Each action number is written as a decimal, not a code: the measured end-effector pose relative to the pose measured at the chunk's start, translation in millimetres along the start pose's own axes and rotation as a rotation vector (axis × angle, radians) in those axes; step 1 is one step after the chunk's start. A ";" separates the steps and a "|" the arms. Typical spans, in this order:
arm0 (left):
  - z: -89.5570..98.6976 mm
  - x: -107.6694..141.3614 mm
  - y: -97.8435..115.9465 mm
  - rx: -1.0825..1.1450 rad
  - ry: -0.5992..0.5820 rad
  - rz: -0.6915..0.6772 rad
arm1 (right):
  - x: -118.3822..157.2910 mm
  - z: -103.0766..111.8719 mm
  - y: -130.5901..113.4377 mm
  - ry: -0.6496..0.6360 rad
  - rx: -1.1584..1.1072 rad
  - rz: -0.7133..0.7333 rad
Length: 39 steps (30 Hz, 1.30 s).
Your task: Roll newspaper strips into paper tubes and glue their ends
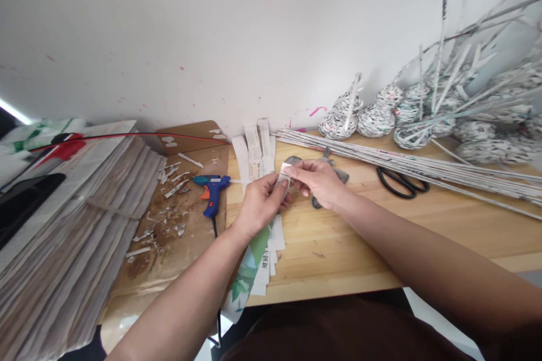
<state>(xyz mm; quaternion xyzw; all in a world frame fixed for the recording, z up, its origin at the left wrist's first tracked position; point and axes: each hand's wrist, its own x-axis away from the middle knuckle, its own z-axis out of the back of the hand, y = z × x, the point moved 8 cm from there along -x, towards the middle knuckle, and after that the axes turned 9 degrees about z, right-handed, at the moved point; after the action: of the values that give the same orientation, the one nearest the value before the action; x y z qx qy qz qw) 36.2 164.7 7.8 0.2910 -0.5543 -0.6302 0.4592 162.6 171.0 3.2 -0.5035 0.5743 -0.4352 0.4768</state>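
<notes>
While the left hand (263,203) and right hand (320,181) both pinch a paper strip (284,168), it could easily rip. Uneven tugging would probably do it.

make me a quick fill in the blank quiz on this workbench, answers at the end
1. The left hand and right hand pinch a small strip made of ____.
2. The blue glue gun has a trigger coloured ____.
3. The scissors' handles are coloured ____.
4. The woven shapes sit towards the picture's ____ side.

Missing words: paper; orange; black; right
</notes>
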 end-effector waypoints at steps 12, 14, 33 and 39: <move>1.3 -0.2 0.3 0.019 0.003 0.037 | -0.6 -1.1 1.1 -0.069 0.043 0.016; 1.7 -0.3 0.1 0.028 0.009 0.032 | -0.6 -1.3 2.0 -0.069 0.027 -0.001; -0.4 -0.2 -2.8 -0.016 0.014 -0.020 | -2.0 2.6 6.1 0.042 -0.056 -0.021; -2.8 -1.2 -6.2 -0.023 -0.008 -0.019 | -0.9 3.0 3.8 0.076 -0.047 -0.013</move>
<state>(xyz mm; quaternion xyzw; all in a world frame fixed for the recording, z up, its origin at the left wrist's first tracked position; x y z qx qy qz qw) 37.5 164.3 1.0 0.2885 -0.5461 -0.6419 0.4545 164.9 172.3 -0.9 -0.5013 0.5987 -0.4434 0.4401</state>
